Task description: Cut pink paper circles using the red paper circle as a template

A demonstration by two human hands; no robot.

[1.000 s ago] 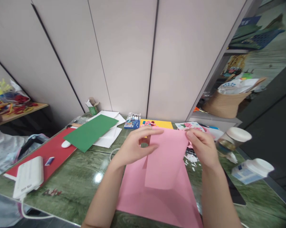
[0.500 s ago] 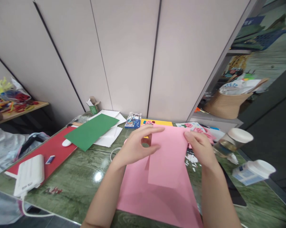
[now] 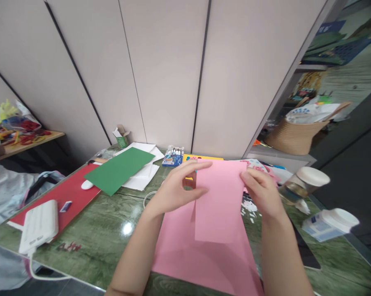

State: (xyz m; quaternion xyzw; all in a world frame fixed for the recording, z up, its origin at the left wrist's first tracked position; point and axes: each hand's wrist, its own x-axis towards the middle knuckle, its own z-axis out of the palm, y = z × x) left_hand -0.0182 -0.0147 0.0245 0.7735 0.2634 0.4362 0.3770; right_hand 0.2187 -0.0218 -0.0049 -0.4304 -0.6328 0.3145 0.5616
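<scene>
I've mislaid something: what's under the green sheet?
White papers stick out from under the green sheet, a red sheet runs beneath its left side, and a white rounded thing shows at that edge. Whatever lies wholly underneath is covered.

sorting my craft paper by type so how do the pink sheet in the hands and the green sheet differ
Color: the pink sheet is light pink, while the green sheet is deep green.
Pose: the pink sheet is held up, pinched by the right grip near its upper right corner; the green sheet lies across white papers.
Shared: both look plain and straight-edged.
</scene>
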